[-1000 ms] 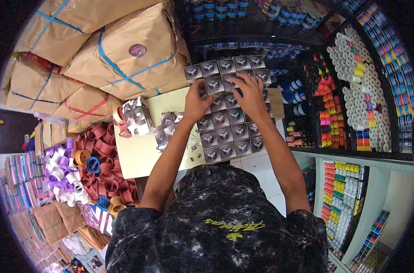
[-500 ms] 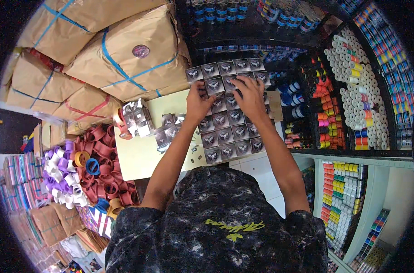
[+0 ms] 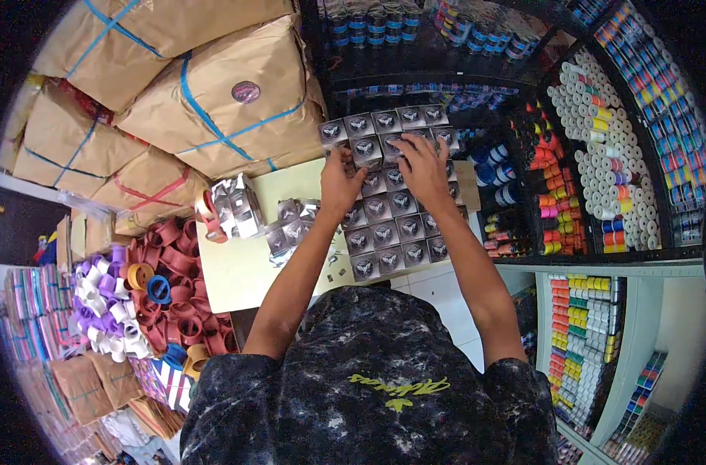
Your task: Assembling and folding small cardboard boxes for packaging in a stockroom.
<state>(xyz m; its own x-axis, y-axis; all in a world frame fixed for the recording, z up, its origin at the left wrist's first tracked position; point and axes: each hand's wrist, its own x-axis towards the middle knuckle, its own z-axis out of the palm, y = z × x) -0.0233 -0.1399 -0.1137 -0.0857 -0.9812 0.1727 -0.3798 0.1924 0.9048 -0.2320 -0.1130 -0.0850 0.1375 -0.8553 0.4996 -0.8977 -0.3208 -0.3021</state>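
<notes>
Resting curled fingers of left hand (image 3: 342, 183) and right hand (image 3: 424, 172) among grey boxes (image 3: 382, 235), cannot tell whether gripping; might skew boxes just below fingers by pressing unevenly.

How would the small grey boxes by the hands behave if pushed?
The small grey boxes look fairly stiff, judging by their crisp edges and flat tops. Packed side by side, pushing one would probably nudge its neighbours. Their squarish shape suggests sliding rather than rolling.
</notes>
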